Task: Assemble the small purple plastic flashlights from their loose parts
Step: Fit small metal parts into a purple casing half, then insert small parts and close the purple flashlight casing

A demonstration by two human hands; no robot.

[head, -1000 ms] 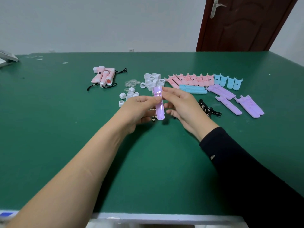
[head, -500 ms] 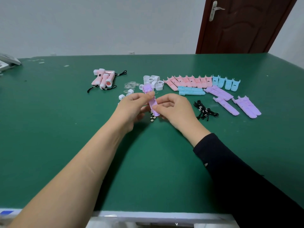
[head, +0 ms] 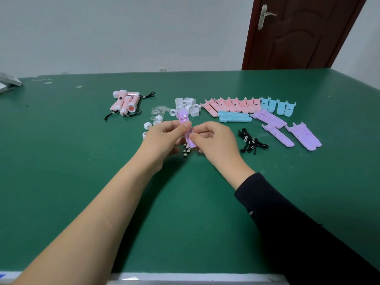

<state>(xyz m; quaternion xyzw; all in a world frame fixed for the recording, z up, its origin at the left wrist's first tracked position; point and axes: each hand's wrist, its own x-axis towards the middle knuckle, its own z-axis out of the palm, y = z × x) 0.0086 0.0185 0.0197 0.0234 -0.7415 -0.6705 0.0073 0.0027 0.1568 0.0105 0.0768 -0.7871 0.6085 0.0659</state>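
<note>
Over table: left hand, right hand each pinch one purple flashlight body.

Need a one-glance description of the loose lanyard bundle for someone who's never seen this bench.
On the green table, look just right of the right hand. The lanyard bundle lies there, left of the purple shells: the only loose black tangle among pastel plastic parts.

You have tilted the purple flashlight body from nearly upright, so its head now leans more toward your left hand. Your right hand has moved from its upper end down to pinch its lower half.
</note>
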